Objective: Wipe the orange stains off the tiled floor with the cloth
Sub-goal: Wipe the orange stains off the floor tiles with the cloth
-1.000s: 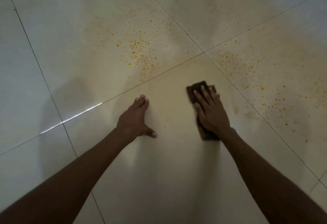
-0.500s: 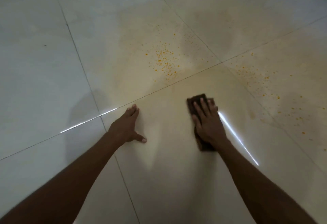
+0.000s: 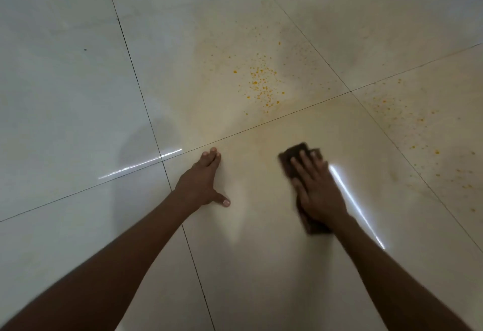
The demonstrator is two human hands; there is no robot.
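A dark brown folded cloth (image 3: 290, 155) lies flat on the pale tiled floor (image 3: 261, 265). My right hand (image 3: 317, 189) presses down on it with fingers spread, covering its middle; the hand and cloth look blurred. My left hand (image 3: 201, 180) rests flat on the same tile to the left, fingers together, thumb out, holding nothing. A cluster of orange specks (image 3: 261, 82) sits on the tile beyond the grout line. More orange specks (image 3: 428, 142) are scattered on the tile at right.
Dark grout lines (image 3: 141, 90) cross the floor. A yellowish smear film covers the tiles around the specks. Bright light streaks reflect near my right hand (image 3: 352, 200) and at left (image 3: 141, 164). The left tiles look grey-white.
The view has shifted, so the stains sit further right and down than a second ago. My right hand with the cloth now looks motion-blurred. My left hand stays planted on the tile.
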